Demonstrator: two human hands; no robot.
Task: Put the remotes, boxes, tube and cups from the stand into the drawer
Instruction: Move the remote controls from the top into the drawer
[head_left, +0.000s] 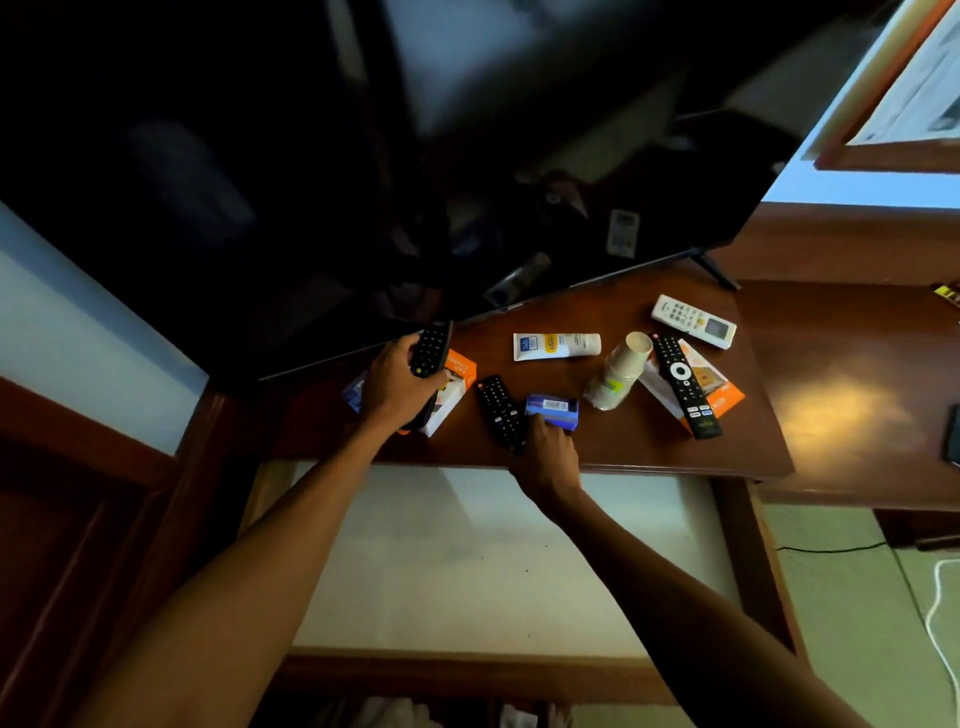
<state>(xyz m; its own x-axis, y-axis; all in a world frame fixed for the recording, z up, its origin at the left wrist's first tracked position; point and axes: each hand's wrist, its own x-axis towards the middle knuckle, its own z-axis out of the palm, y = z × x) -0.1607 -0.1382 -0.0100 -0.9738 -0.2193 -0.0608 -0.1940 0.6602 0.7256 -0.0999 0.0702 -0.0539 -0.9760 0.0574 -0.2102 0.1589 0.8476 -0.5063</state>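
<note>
My left hand (397, 387) grips a black remote (431, 349) above an orange-and-white box (453, 387) at the stand's left. My right hand (548, 452) closes on a small blue box (551, 408) near the front edge. Beside it lies a second black remote (498, 408). A white tube (556, 345) lies mid-stand. A stack of paper cups (621, 371) lies on its side. A long black remote (685, 384) rests on another orange box (719, 387). A white remote (693, 319) sits at the back right. The drawer (467, 561) stands pulled out below, its pale bottom bare.
A big dark TV screen (363, 156) leans over the back of the wooden stand (675, 452), with a TV foot (719, 270) at the right. A lower wooden surface (857, 395) adjoins on the right, with a dark device (953, 441) at its edge. White cable (935, 597) lies on the floor.
</note>
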